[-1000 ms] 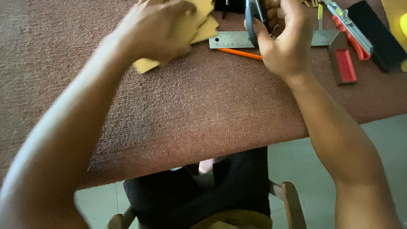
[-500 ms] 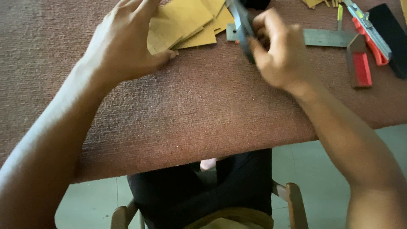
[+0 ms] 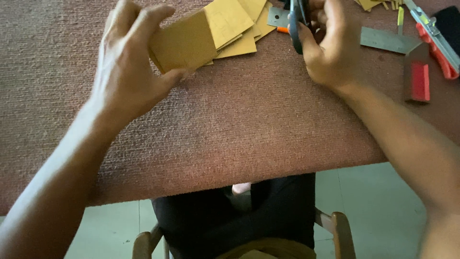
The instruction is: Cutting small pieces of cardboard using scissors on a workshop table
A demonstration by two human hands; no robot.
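My left hand grips a tan cardboard square, lifted a little off the brown carpeted table. More tan cardboard pieces lie fanned out just beyond it. My right hand is closed around the dark handles of a pair of scissors, held upright at the table's far middle. The scissor blades run out of the top of the view.
A steel ruler lies behind my right hand, with an orange pencil tip showing beside it. A red and brown block and an orange utility knife sit at the far right. Cardboard scraps lie at the top edge.
My left hand has picked one cardboard square off the pile and raised it. My right hand has swung the scissors back upright, closer to the ruler.
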